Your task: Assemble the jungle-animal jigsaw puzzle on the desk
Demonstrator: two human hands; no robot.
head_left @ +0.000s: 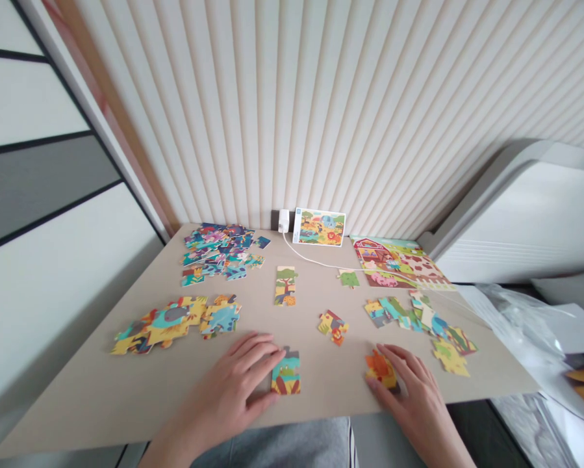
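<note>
My left hand (243,374) rests near the table's front edge, thumb and index finger at the left side of a puzzle piece (288,373) with a green frog on teal. Over to the right, my right hand (411,383) has its thumb and fingers around an orange and yellow puzzle piece (379,368), partly covered by the fingers. Between and beyond the hands lies a small pair of joined-looking pieces (333,326) in red, yellow and orange. Farther back are a tree piece strip (286,286) and a single green piece (349,279).
Dark blue and purple pieces (218,250) are heaped at the back left. Yellow and teal pieces (165,324) lie at left, others (403,315) at right. A picture card (319,227) leans by a white charger (284,221); its cable crosses a farm puzzle (399,262).
</note>
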